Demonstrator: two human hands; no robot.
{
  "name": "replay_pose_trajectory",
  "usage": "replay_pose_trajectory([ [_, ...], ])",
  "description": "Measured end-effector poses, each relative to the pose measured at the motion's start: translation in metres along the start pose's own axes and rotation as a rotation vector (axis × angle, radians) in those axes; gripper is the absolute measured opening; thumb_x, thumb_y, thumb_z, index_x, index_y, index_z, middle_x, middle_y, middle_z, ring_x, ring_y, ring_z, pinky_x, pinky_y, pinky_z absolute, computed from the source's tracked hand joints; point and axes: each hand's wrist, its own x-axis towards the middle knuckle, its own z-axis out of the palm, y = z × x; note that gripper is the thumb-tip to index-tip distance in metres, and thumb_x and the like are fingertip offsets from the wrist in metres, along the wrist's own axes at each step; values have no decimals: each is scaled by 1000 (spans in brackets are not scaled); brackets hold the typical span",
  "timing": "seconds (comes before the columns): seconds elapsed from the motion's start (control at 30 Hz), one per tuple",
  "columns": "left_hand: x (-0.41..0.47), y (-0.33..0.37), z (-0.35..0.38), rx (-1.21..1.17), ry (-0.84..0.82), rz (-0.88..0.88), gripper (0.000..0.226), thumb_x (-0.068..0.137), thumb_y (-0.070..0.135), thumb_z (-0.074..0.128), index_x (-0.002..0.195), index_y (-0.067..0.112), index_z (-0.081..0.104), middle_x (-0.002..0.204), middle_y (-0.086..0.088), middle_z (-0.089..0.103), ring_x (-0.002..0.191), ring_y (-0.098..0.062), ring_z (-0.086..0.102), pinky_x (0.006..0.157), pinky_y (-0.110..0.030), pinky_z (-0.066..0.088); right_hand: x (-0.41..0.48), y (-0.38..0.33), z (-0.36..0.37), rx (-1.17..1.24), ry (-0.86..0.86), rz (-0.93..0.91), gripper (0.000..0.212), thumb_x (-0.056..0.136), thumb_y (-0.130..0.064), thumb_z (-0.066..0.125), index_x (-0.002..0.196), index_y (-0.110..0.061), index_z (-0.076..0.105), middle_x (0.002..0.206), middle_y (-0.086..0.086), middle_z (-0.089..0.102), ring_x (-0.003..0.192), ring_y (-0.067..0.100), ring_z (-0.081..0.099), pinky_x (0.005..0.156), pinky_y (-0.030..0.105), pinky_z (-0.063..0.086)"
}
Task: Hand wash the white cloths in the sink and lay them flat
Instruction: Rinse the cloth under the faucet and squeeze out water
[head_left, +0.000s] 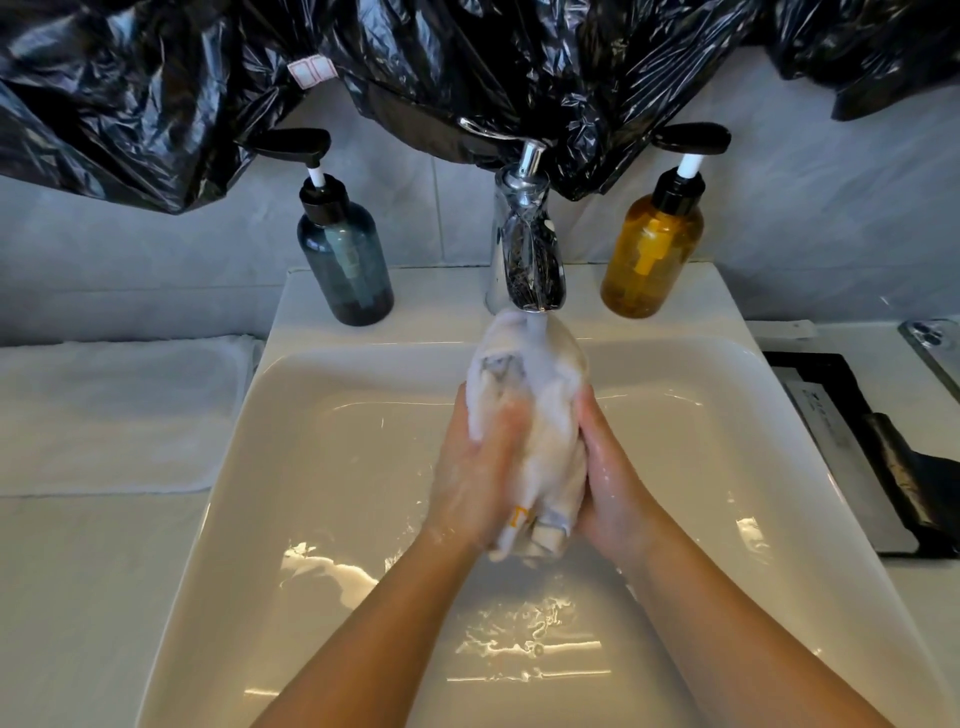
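Observation:
A bunched, wet white cloth (535, 410) is held upright over the white sink (322, 467), its top under the water running from the chrome faucet (527, 244). My left hand (472, 478) grips the cloth's left side, fingers curled round it. My right hand (610, 483) presses against its right side with fingers wrapped behind. Both hands are wet and soapy. A small tag with orange print shows at the cloth's lower end. Water stands in the basin below.
A blue-grey pump bottle (345, 249) stands left of the faucet, an amber one (654, 244) right of it. White cloths (119, 410) lie flat on the left counter. A black tray (852, 447) and a phone (935, 348) sit at right. Black plastic sheeting (415, 67) hangs overhead.

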Motion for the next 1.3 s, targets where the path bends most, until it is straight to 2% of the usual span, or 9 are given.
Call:
replay_pose_trajectory([
  [0.13, 15, -13, 3, 76, 6, -62, 34, 84, 43, 49, 78, 10, 56, 77, -28, 56, 74, -24, 60, 58, -42, 51, -1, 6, -2, -224, 83, -92, 73, 83, -73, 52, 120, -13, 69, 113, 20, 73, 105, 30, 71, 85, 40, 53],
  [0.3, 2, -8, 10, 79, 32, 51, 58, 86, 53, 59, 133, 27, 38, 112, 23, 58, 104, 10, 60, 79, -8, 48, 6, 12, 5, -424, 276, -360, 44, 96, -49, 49, 127, -20, 59, 111, 0, 74, 106, 13, 71, 86, 25, 56],
  [0.5, 9, -6, 4, 60, 178, -36, 43, 95, 54, 46, 116, 18, 54, 94, 7, 64, 85, -5, 64, 69, -18, 48, 0, 4, 4, -391, 122, -286, 15, 105, -24, 51, 114, -27, 63, 95, -12, 75, 90, 2, 71, 74, 17, 52],
  [0.6, 5, -6, 2, -75, 147, -61, 36, 97, 52, 40, 107, 24, 61, 96, 3, 71, 91, -12, 68, 77, -27, 53, 3, 4, 2, -344, 123, -250, 56, 88, -48, 63, 139, -32, 45, 123, 2, 68, 106, 13, 70, 82, 25, 56],
  [0.7, 5, -6, 4, -46, 77, -29, 23, 104, 39, 40, 105, 30, 62, 91, 18, 72, 85, 5, 66, 71, -12, 49, 2, 10, 4, -320, 48, -147, 98, 72, -75, 69, 149, -20, 41, 138, 5, 62, 126, 16, 61, 105, 32, 50],
  [0.9, 6, -7, 6, -57, 31, 38, 45, 95, 52, 45, 118, 16, 59, 100, 2, 71, 94, -11, 68, 74, -15, 53, 4, 14, 10, -306, 170, -328, 33, 96, -31, 65, 127, -25, 57, 100, -13, 76, 96, 5, 72, 75, 19, 55],
  [1.03, 3, -8, 10, -148, 41, -3, 65, 88, 63, 43, 120, 11, 64, 105, -10, 73, 100, -26, 71, 83, -36, 59, -2, 16, 10, -555, 218, -409, 51, 78, -61, 66, 126, -61, 48, 127, -16, 66, 116, 6, 64, 94, 34, 56],
  [1.17, 3, 0, 3, -483, 33, -264, 58, 89, 57, 48, 114, 9, 67, 105, -19, 73, 102, -34, 70, 91, -48, 55, -10, 10, 1, -582, 80, -473, 66, 77, -54, 65, 138, -47, 41, 125, -19, 64, 115, 4, 64, 89, 24, 55],
  [1.3, 1, -2, 1, -394, 3, -160, 49, 93, 51, 44, 102, 14, 74, 99, -14, 75, 100, -24, 72, 81, -33, 58, -9, 10, 2, -403, -32, -301, 87, 64, -50, 72, 144, -35, 38, 123, -16, 67, 111, 1, 66, 84, 16, 53],
])
